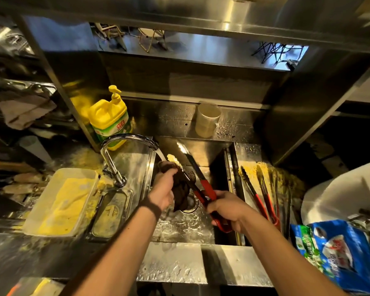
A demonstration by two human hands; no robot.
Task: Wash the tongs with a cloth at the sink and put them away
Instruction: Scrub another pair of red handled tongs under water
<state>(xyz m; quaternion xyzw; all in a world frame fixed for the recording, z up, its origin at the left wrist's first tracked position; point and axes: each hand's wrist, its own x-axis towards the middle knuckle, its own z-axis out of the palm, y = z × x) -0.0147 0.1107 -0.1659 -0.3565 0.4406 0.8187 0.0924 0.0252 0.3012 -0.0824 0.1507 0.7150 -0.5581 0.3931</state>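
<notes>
Gripping tongs [203,186], cloth [181,193] hiding one arm

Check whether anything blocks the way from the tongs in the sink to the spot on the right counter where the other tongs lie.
Only the sink's right wall stands between; the right hand must lift the tongs over it. The other tongs fill that counter strip, and a blue bag crowds its near end.
</notes>
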